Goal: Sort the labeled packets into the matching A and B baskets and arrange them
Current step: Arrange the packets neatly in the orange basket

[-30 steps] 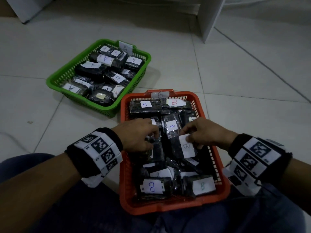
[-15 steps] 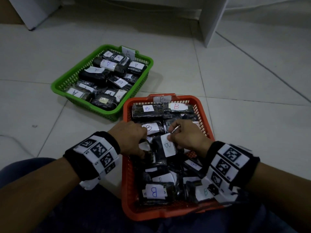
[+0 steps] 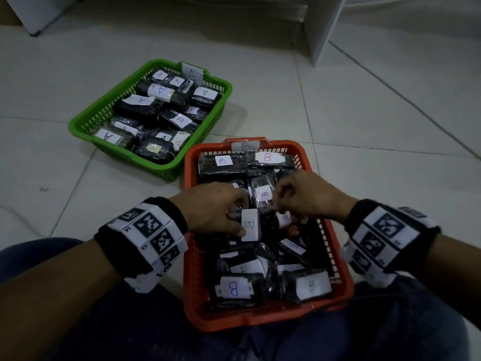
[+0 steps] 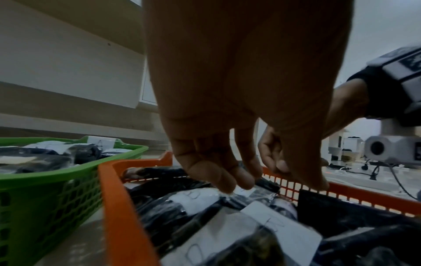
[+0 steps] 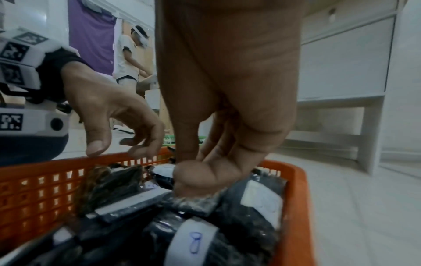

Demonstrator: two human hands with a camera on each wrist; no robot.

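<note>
Shifted leftward, B packet [image 3: 250,225] lies lengthwise under left hand [image 3: 210,209].

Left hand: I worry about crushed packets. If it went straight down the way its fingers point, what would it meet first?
Probably the B-labelled packet under the left hand, in the orange basket; contact is unclear.

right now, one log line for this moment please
stage: arranging B packets | left hand: over orange basket, grip unclear | right hand: pinching packet | green basket: untouched

Both hands cover the packets at the middle of the orange basket [image 3: 190,230], whose near rim sinks behind the person's dark trousers [image 3: 156,334].
</note>
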